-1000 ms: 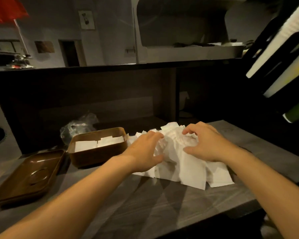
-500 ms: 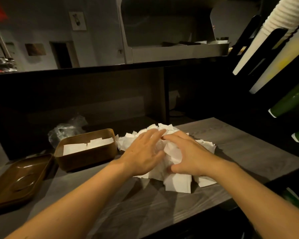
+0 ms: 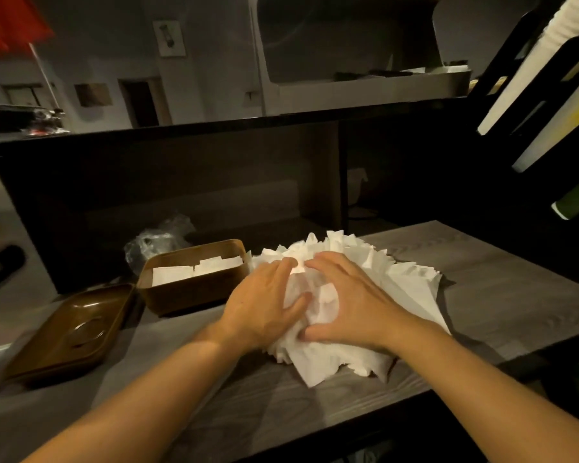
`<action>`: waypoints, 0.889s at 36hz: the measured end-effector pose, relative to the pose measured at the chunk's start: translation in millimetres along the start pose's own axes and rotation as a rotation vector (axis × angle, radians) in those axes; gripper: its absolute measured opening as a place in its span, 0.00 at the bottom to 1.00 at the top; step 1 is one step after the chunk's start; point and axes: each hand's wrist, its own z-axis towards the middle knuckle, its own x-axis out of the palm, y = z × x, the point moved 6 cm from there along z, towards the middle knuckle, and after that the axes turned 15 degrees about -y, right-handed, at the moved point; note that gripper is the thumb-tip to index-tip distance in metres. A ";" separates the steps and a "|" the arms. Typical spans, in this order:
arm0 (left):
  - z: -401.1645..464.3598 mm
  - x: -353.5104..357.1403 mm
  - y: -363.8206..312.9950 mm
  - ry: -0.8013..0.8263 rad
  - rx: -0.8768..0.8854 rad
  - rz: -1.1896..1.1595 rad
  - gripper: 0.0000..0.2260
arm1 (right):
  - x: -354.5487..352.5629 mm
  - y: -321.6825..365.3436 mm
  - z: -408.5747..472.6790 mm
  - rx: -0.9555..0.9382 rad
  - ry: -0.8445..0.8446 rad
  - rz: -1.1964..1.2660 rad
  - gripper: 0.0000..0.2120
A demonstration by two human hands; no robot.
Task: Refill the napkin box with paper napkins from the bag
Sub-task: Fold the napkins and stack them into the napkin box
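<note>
Both hands flat, fingers spread: left hand (image 3: 264, 305), right hand (image 3: 351, 305) pressing napkin pile (image 3: 405, 282).

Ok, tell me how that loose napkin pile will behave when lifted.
The napkin pile is fanned and uneven, so it will likely sag and shed sheets. It looks like thin paper, probably light and easily crumpled. Both hands, left hand and right hand, should squeeze it together.

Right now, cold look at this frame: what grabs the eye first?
The bright white heap of paper napkins at the middle of the grey table, with the left hand and right hand laid flat on top of it. Next, left of the heap, the open brown napkin box with a few napkins inside, and its lid lying upturned further left.
</note>
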 end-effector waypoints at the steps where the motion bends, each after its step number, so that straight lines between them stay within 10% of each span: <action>1: -1.6 -2.9 4.9 -0.021 0.004 0.084 0.21 | 1.0 -2.0 0.4 0.003 -0.007 -0.057 0.51; 13: -27.9 -24.7 32.8 -0.249 -0.097 -0.096 0.06 | 2.5 13.7 6.8 -0.083 -0.182 -0.265 0.40; 19: -27.4 -35.0 24.4 -0.407 -0.028 -0.149 0.08 | -17.3 -1.7 9.6 -0.022 -0.090 0.018 0.05; 24: -27.0 -15.2 16.2 -0.140 0.120 -0.144 0.06 | -13.1 12.1 3.7 -0.097 -0.001 0.031 0.16; 32: -28.7 -16.6 39.8 -0.080 -0.249 -0.353 0.18 | 10.4 37.2 -2.8 -0.258 0.075 -0.213 0.29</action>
